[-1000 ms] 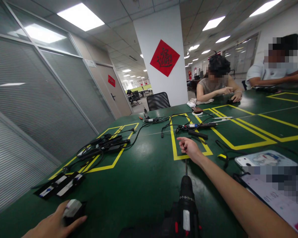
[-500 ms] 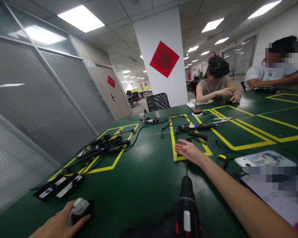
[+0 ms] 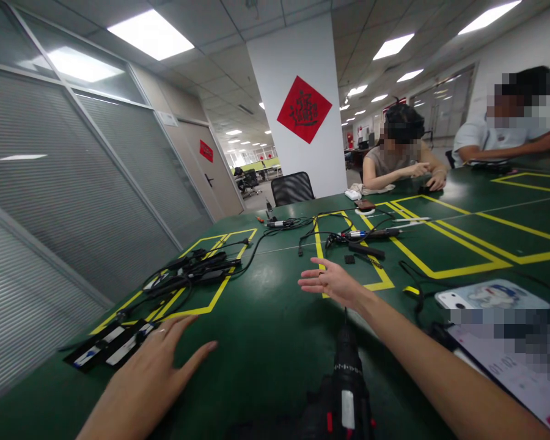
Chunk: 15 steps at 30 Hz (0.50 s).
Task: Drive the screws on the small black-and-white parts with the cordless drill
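Note:
My left hand (image 3: 151, 363) is open over the near left of the green table, fingers and thumb spread, holding nothing I can see. Two flat black packs with white labels (image 3: 98, 349) lie beside its fingers. My right hand (image 3: 333, 283) reaches forward, also open and bare, its fingers stretched to the left over the front edge of a yellow tape rectangle (image 3: 318, 244). Below that wrist a black power drill (image 3: 348, 379) lies with its bit pointing away from me. A small black ribbed block (image 3: 349, 260) sits just beyond my right hand.
Black cables and adapters (image 3: 201, 269) are heaped at left. A pen-shaped tool (image 3: 371, 234) and a black bar (image 3: 365, 250) lie beyond my right hand. A patterned phone (image 3: 495, 295) is at right. Two people sit across the table, near a chair (image 3: 292, 188).
My left hand has opened and moved forward and right; the small grey-and-black object it held is no longer visible. My right hand has shifted slightly left, uncovering the ribbed block.

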### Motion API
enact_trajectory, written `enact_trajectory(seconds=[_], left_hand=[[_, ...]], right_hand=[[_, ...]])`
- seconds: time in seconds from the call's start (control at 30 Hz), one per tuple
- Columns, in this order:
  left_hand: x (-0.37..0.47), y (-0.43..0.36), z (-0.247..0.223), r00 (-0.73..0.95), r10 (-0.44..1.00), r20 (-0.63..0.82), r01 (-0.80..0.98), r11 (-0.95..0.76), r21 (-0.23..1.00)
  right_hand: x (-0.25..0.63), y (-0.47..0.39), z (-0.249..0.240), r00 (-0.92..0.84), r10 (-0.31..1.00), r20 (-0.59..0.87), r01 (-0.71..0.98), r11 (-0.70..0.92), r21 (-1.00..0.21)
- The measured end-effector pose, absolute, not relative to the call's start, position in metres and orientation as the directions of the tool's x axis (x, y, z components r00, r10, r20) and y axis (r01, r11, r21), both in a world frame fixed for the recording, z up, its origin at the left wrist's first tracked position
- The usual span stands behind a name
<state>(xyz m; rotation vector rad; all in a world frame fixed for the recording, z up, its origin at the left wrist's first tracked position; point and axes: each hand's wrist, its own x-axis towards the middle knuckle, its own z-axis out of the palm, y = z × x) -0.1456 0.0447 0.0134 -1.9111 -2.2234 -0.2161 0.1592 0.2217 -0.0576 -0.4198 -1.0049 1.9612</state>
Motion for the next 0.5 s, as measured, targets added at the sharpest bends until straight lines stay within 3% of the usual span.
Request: enact_trajectory(seconds=[0.1,0.2,0.5], left_hand=[[-0.066,0.067,0.032,0.189,0.946,0.265,0.982,-0.18,-0.059],[-0.016,0.094,0.03,0.353,0.901,0.253,0.924,-0.378,0.059],[0.007,0.124,0.003,0.374,0.892,0.253,0.878,-0.429,0.212]], right_hand=[[0.138,0.198,-0.045,-0.698,0.704,0.128,-0.504,-0.356,-0.787],[0.122,0.183,-0.041,-0.748,0.649,0.136,-0.49,-0.403,-0.773],[0.128,0.186,-0.046,-0.694,0.72,0.029,-0.447,-0.398,-0.801]])
